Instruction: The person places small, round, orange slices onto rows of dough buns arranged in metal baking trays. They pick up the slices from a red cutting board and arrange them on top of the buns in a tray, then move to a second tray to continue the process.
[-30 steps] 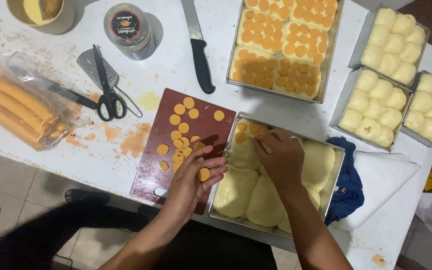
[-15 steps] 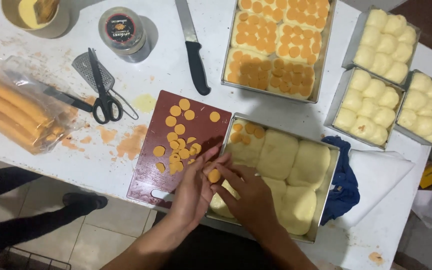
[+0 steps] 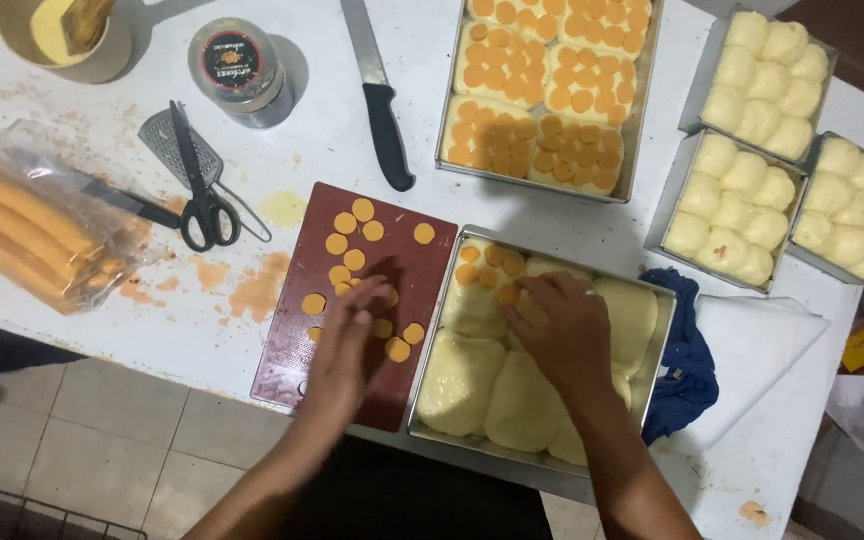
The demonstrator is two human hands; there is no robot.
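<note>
Nearest me, the left hand (image 3: 347, 345) lies flat on the dark red cutting board (image 3: 292, 350), its fingers (image 3: 372, 300) loosely spread over the orange slices (image 3: 352, 235) and gripping nothing that I can make out. Just beside it, the right hand (image 3: 567, 335) reaches into the metal tray of pale dough (image 3: 472, 380), fingertips pressing an orange slice at the dough's far left corner. Farther along the white surface (image 3: 592, 225) lie scissors (image 3: 197, 185), a black-handled knife (image 3: 382, 100) and a tray already covered in slices (image 3: 547, 90).
</note>
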